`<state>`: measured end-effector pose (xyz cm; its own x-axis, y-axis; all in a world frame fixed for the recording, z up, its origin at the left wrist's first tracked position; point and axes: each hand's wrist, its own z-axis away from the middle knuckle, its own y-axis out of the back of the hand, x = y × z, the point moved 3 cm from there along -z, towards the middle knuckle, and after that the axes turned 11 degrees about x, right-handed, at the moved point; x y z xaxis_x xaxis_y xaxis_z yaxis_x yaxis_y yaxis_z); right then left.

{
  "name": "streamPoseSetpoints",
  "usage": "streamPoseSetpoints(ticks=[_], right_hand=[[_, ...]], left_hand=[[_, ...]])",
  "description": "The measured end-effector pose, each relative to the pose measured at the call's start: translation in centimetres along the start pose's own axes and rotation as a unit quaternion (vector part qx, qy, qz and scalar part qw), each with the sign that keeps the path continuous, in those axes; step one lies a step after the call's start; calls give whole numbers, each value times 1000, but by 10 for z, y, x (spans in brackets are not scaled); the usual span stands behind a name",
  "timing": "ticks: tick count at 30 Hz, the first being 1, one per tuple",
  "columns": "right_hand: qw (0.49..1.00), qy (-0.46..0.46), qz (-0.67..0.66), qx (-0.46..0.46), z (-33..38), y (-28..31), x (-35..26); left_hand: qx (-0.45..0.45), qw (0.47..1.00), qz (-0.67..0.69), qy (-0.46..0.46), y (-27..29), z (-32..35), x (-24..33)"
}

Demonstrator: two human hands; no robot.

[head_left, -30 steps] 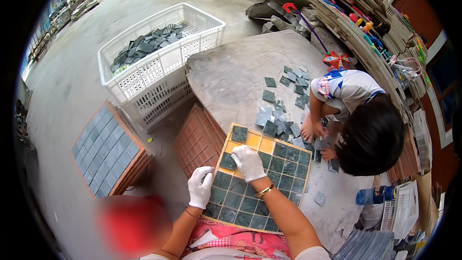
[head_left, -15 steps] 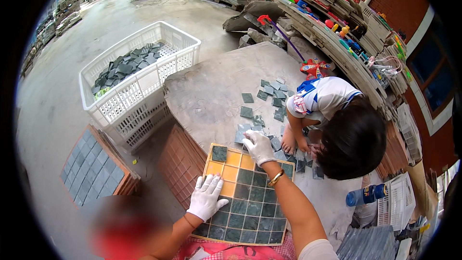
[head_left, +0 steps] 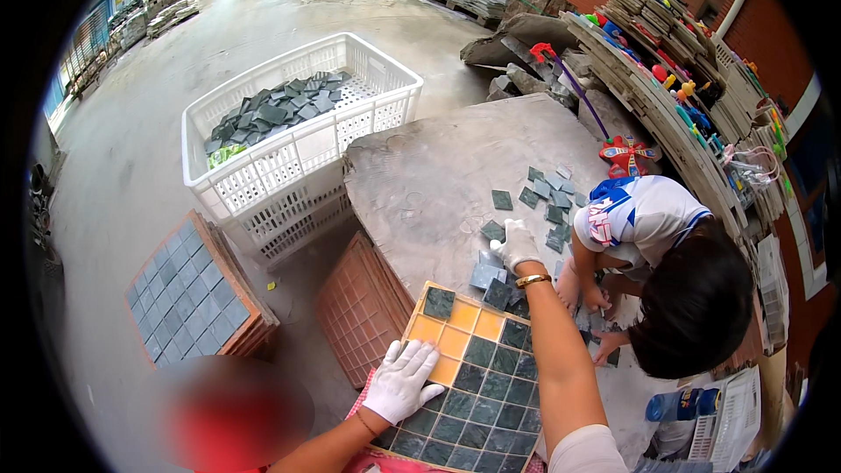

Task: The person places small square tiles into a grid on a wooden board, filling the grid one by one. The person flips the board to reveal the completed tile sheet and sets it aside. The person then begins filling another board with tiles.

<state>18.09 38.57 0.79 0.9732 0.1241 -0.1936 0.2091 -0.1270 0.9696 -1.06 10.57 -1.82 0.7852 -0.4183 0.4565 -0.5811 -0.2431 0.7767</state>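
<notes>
My left hand [head_left: 403, 379], in a white glove, lies flat with fingers spread on the left edge of a yellow gridded tray [head_left: 462, 315] in front of me. Dark green square stone tiles [head_left: 484, 383] fill most of its cells, and one tile [head_left: 439, 303] sits alone in the top left corner. Several cells along the upper left show bare yellow. My gloved right hand [head_left: 519, 246] reaches over loose tiles on the stone slab, fingers apart and bent down. It covers part of these tiles; a dark tile [head_left: 493, 230] lies just beside its fingertips.
A child [head_left: 648, 219] crouches on the slab [head_left: 429, 166] at right, hands near scattered tiles. Left stands a white crate [head_left: 302, 144] of tiles. Stacked tiled panels [head_left: 188, 289], brown gridded trays [head_left: 363, 307] and a blurred red shape [head_left: 228, 416] lie nearer. A blue bottle [head_left: 683, 405] is at right.
My right hand has moved away from the tray's top edge, farther out over the loose tiles. My left hand keeps its place on the tray. The whole view has shifted.
</notes>
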Motion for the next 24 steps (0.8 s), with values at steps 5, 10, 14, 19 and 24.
streamPoseSetpoints(ticks=[5, 10, 14, 19, 24], right_hand=[[962, 109, -250, -6, 91, 31, -48], [939, 219, -264, -33, 169, 7, -75], [919, 130, -343, -145, 172, 13, -73], [942, 171, -286, -43, 134, 34, -46], [994, -7, -14, 108, 45, 18, 49]], left_hand=[[51, 984, 130, 112, 4, 5, -14], [101, 967, 185, 141, 2, 4, -22], [38, 991, 78, 99, 3, -4, -7], [29, 998, -36, 39, -3, -20, -10], [3, 999, -35, -9, -25, -52, -16]])
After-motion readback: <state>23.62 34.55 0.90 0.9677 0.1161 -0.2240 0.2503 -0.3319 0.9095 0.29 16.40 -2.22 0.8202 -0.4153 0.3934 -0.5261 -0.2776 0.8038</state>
